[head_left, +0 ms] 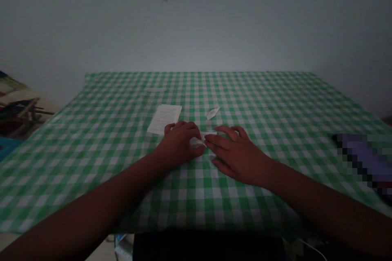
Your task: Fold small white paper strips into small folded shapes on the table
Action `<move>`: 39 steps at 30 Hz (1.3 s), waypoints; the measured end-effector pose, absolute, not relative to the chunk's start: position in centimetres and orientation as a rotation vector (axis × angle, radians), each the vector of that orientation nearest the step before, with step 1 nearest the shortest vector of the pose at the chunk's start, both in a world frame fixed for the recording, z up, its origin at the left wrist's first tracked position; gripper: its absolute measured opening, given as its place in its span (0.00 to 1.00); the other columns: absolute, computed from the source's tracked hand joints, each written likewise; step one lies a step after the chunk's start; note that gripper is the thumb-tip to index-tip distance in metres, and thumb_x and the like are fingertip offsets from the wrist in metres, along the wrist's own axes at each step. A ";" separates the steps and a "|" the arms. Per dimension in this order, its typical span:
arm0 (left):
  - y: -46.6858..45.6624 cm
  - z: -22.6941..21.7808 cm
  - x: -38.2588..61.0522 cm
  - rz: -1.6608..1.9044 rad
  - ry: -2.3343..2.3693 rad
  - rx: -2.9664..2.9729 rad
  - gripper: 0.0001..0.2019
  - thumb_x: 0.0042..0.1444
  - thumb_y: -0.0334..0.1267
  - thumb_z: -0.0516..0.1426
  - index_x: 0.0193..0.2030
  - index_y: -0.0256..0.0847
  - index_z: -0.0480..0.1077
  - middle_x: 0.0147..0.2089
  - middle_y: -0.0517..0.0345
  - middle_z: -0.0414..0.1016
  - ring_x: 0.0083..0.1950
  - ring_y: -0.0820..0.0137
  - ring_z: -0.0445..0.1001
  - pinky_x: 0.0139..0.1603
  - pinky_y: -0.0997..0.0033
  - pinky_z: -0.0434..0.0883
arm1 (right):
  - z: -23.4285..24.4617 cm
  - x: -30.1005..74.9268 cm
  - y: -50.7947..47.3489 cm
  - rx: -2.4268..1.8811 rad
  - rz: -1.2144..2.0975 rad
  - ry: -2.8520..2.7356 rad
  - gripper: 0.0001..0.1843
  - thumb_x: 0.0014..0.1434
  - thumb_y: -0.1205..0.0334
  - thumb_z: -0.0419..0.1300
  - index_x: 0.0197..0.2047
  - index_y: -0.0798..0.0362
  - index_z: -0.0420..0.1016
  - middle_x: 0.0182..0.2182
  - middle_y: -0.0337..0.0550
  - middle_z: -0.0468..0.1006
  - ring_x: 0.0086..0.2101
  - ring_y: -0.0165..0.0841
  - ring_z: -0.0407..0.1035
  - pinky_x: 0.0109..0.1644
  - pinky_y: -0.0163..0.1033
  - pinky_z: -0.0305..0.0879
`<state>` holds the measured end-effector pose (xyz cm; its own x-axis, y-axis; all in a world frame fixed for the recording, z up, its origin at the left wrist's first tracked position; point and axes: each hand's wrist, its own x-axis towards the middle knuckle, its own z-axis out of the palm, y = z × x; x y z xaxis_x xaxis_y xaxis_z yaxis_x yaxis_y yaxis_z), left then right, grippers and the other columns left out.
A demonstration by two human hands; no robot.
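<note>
Both my hands rest near the middle of a table covered with a green-and-white checked cloth (263, 102). My left hand (179, 142) is curled, its fingers closed on a small piece of white paper (197, 142). My right hand (235, 155) lies flat beside it, fingers stretched out and pressed on the same paper, which it partly hides. A stack of printed white sheets (164, 118) lies just beyond my left hand. A small folded paper shape (212, 112) sits farther back, between the two hands.
A blurred dark purple object (364, 159) lies on the cloth at the right edge. A grey wall stands behind the table. At the far left, beyond the table, are a wooden frame (24, 112) and coloured clutter on the floor.
</note>
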<state>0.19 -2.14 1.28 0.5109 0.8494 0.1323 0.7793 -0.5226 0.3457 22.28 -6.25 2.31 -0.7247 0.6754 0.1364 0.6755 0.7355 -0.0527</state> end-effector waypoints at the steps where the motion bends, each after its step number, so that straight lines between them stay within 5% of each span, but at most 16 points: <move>1: -2.1 1.3 0.2 0.416 1.384 2.511 0.10 0.52 0.44 0.63 0.40 0.46 0.73 0.49 0.60 0.74 0.54 0.59 0.67 0.57 0.51 0.56 | 2.3 22.2 -6.5 -1.070 0.010 -2.800 0.25 0.68 0.55 0.49 0.65 0.53 0.64 0.66 0.48 0.64 0.65 0.51 0.50 0.61 0.65 0.50; 8: -2.1 1.4 0.0 0.413 1.384 2.484 0.11 0.51 0.45 0.64 0.41 0.47 0.73 0.51 0.60 0.74 0.56 0.58 0.67 0.55 0.52 0.57 | 1.2 22.3 -6.7 -1.043 0.107 -2.838 0.28 0.70 0.54 0.46 0.68 0.58 0.58 0.67 0.53 0.61 0.65 0.45 0.54 0.64 0.67 0.48; 39: -2.0 2.8 -1.0 0.294 1.256 2.485 0.14 0.52 0.42 0.62 0.47 0.48 0.72 0.55 0.58 0.72 0.59 0.57 0.65 0.60 0.50 0.55 | 1.8 22.6 -6.3 -1.060 0.231 -2.820 0.26 0.68 0.55 0.49 0.66 0.54 0.61 0.66 0.52 0.62 0.64 0.45 0.57 0.64 0.65 0.49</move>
